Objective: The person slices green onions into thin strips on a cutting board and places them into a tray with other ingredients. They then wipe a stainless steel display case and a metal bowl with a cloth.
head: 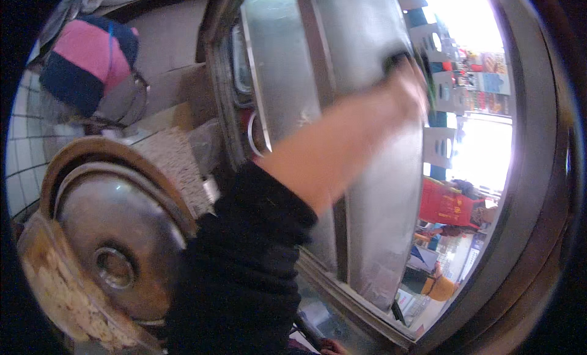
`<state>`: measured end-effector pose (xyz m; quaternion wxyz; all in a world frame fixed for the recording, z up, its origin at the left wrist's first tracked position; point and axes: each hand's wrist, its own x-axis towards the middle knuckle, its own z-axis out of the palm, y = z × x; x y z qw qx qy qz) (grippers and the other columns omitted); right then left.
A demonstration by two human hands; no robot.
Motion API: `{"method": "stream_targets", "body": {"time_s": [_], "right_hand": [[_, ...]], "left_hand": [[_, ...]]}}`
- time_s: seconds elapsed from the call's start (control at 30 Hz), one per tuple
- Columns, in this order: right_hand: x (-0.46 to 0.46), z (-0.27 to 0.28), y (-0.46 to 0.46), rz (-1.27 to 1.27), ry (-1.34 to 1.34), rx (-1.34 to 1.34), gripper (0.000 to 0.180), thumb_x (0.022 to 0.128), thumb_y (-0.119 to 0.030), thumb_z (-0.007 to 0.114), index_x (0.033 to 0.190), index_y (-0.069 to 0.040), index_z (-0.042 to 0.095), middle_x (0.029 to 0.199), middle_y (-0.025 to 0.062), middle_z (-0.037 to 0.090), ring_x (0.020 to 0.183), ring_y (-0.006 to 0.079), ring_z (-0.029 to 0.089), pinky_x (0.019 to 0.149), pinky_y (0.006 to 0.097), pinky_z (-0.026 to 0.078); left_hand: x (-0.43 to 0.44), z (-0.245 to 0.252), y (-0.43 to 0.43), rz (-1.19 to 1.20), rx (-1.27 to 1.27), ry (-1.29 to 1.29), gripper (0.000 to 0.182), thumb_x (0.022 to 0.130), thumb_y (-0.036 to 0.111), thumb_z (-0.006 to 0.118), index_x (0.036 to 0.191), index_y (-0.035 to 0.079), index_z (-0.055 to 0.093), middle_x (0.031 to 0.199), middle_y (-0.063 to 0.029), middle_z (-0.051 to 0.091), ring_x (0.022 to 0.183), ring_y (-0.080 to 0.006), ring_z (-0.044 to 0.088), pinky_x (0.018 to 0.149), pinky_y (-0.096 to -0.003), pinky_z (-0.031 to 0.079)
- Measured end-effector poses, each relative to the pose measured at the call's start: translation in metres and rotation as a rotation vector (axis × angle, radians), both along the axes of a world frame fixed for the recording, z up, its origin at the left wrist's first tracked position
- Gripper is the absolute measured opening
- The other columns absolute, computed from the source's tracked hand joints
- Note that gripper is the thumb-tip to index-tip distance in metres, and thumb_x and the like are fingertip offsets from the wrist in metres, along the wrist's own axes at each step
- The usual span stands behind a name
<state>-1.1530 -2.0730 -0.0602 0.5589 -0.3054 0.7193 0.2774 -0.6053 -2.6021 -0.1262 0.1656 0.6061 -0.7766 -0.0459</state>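
My left hand (407,91), blurred by motion, reaches across to the far edge of a glossy pale glass or metal panel (373,208). A small dark object (396,59), too blurred to name, appears held at its fingers. The forearm is bare above a pushed-up black sleeve (243,258). Part of what seems to be my right hand (334,346) shows at the bottom edge, beside a thin dark rod (308,331); whether it grips the rod is unclear. Brown metal framing (321,48) divides the panel from a second one (279,57).
At the left are a domed metal lid (151,245) on a round vessel, a transparent bag of pale pieces (69,281), and a pink and dark blue fabric item (87,57). Beyond the frame, people, one in a red vest (442,204), and shelved goods are visible.
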Motion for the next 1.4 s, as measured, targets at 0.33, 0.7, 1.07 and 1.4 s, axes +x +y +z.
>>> {"method": "stream_targets", "body": {"time_s": [0.33,0.7,1.07,1.4], "right_hand": [[-0.021,0.009,0.005,0.069,-0.008,-0.003,0.059,0.101,-0.026,0.066,0.153,-0.012,0.042,0.115,0.0052,0.062,0.095,0.0154,0.060,0.077,0.0289,0.051],[-0.022,0.012,0.002,0.169,0.023,0.044,0.059,0.101,-0.028,0.064,0.154,-0.015,0.042,0.120,0.0052,0.062,0.098,0.0157,0.059,0.078,0.0286,0.051],[0.006,0.014,0.014,0.043,-0.068,-0.131,0.061,0.100,-0.025,0.067,0.152,-0.008,0.040,0.116,0.0055,0.061,0.092,0.0149,0.056,0.076,0.0326,0.051],[-0.004,0.017,0.005,0.231,-0.080,-0.027,0.051,0.101,-0.027,0.065,0.146,-0.010,0.047,0.105,0.0016,0.057,0.085,0.0123,0.052,0.070,0.0296,0.047]], "left_hand": [[-0.046,0.031,0.146,-0.162,-0.543,0.432,0.022,0.092,0.010,0.057,0.097,-0.002,0.074,0.104,-0.0215,0.071,0.089,-0.0353,0.070,0.088,-0.0493,0.055],[0.057,-0.182,0.101,1.066,-0.362,0.776,0.038,0.085,0.015,0.071,0.122,0.011,0.068,0.132,-0.0177,0.057,0.124,-0.0386,0.050,0.103,-0.0518,0.043],[-0.179,-0.202,0.180,-0.006,0.599,0.867,0.027,0.084,0.018,0.070,0.109,0.008,0.074,0.124,-0.0165,0.061,0.122,-0.0386,0.052,0.099,-0.0486,0.046],[-0.004,-0.203,0.087,0.786,-0.075,0.611,0.020,0.086,0.017,0.065,0.103,0.008,0.073,0.113,-0.0143,0.064,0.111,-0.0327,0.058,0.089,-0.0442,0.051]]}}
